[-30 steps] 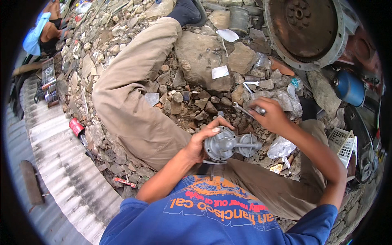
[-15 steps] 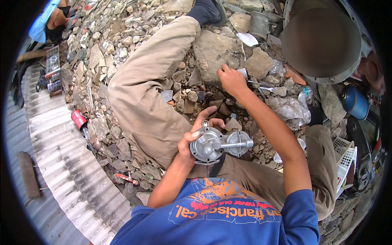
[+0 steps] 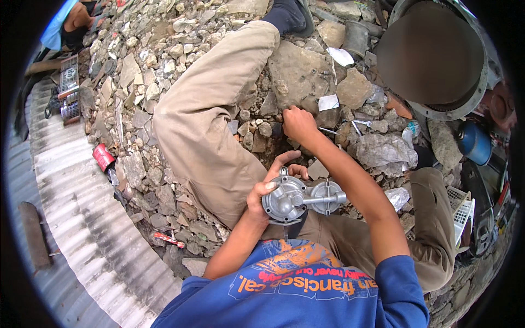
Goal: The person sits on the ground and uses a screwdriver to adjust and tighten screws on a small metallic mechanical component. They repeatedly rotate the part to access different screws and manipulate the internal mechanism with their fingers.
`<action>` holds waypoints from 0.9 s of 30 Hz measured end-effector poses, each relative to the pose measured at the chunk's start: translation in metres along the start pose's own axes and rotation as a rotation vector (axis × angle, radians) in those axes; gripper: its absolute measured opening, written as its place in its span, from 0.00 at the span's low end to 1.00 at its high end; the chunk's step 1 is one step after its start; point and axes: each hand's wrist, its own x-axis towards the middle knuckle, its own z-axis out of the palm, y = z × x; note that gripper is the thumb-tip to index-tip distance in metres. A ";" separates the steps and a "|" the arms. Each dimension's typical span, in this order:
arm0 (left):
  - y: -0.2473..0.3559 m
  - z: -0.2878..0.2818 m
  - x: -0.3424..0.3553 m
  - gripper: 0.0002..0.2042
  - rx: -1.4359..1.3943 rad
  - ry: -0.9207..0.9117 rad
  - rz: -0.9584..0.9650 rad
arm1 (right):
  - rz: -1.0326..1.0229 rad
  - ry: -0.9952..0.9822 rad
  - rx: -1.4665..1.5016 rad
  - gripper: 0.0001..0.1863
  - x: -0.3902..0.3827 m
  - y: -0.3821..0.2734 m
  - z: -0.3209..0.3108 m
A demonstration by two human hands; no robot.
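Note:
My left hand [image 3: 260, 199] grips a silver cast-metal housing [image 3: 286, 200] above my lap. Two round chambers make up the housing, joined by a tube, with holes around the larger one's flange. The thumb presses on its rim, and the fingers curl behind. Past it, my right hand [image 3: 299, 124] is closed at the near edge of a flat stone slab [image 3: 292, 76]; its fingertips, and anything in them, are hidden. Small dark pieces, perhaps screws, lie on the slab. A white paper scrap [image 3: 328, 103] and a thin metal tool [image 3: 356, 127] lie near that hand.
Loose rubble surrounds my legs. At left are corrugated sheets [image 3: 82, 218] and a red can [image 3: 103, 157]. A large round metal rim [image 3: 459, 112], a blue canister [image 3: 474, 143] and a white plastic basket [image 3: 464, 218] stand at right. Another person's leg [image 3: 76, 19] shows far left.
My right hand has moved from over the slab toward me and slightly left, uncovering the paper scrap. The left hand still holds the housing, shifted slightly right and down in view.

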 end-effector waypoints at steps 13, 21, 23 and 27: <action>0.004 0.003 -0.006 0.48 -0.087 0.021 0.016 | 0.104 -0.145 -0.192 0.08 0.023 -0.034 -0.002; 0.002 -0.001 -0.006 0.47 -0.115 0.005 0.039 | 0.288 -0.100 -0.270 0.12 0.031 -0.054 0.024; 0.002 -0.001 -0.006 0.46 -0.118 0.007 0.048 | 0.317 -0.108 -0.204 0.12 0.030 -0.055 0.022; 0.003 -0.005 -0.005 0.46 -0.148 -0.035 0.049 | 0.340 -0.069 -0.234 0.12 0.029 -0.056 0.026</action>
